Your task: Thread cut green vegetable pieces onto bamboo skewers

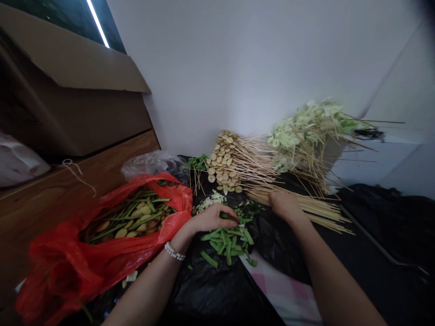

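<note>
My left hand (215, 218), with a beaded bracelet (174, 251) on the wrist, is at the pile of cut green bean pieces (229, 246). Its thumb and fingers curl together at the tips; whatever they hold is too small to tell. My right hand (284, 206) is closed at the near ends of a bundle of bare bamboo skewers (319, 213), its fingertips hidden behind the hand. Chopped pale bits (212, 201) and leafy green scraps (249, 210) lie just beyond my left hand, on black plastic (207, 294).
Skewered potato slices (222, 158) are stacked at the back, with skewered cabbage leaves (306, 124) to their right. An open red bag (112, 267) holds potato slices and green stems. Clear plastic (152, 163), skewered greens (198, 163) and a cardboard box (84, 108) are by the wall.
</note>
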Tool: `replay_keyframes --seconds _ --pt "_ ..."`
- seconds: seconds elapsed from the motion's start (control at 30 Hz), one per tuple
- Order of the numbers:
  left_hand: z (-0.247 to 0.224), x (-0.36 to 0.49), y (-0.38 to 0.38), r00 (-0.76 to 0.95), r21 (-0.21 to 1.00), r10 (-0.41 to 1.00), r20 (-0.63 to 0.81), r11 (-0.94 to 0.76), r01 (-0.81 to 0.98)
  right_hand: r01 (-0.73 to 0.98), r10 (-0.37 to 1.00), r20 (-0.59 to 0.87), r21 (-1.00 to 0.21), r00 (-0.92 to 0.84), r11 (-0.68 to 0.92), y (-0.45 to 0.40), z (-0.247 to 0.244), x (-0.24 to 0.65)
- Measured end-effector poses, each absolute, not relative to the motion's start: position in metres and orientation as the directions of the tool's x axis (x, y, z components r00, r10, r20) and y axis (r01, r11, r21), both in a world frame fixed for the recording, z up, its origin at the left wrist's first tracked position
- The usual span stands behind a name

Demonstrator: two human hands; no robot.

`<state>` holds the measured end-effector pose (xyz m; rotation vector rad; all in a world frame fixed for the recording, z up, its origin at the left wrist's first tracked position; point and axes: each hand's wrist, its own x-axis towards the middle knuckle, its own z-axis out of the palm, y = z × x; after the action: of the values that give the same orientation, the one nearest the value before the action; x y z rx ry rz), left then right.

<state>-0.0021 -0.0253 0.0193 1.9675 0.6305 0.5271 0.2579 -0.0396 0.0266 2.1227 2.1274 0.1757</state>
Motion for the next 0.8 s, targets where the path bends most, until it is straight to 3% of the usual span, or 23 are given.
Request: replay_keyframes --seconds 0.3,0.6,0.8 --pt "0.022 -0.008 -0.016 0.606 0.942 0.787 0.120 -0.282 0.180 0.992 0.999 0.019 0.120 -0.047 0.044 -0.044 0.037 0.245" --pt "0.021 -0.018 -0.012 0.681 0.797 0.709 0.184 -0.513 0.318 0.988 0.986 0.104 0.091 -0.134 0.125 -0.043 0.033 0.233" --pt "0.036 -0.025 -0.019 0.784 0.670 0.609 0.116 -0.631 0.391 0.981 0.963 0.201 0.120 -0.177 0.156 -0.044 0.030 0.226"
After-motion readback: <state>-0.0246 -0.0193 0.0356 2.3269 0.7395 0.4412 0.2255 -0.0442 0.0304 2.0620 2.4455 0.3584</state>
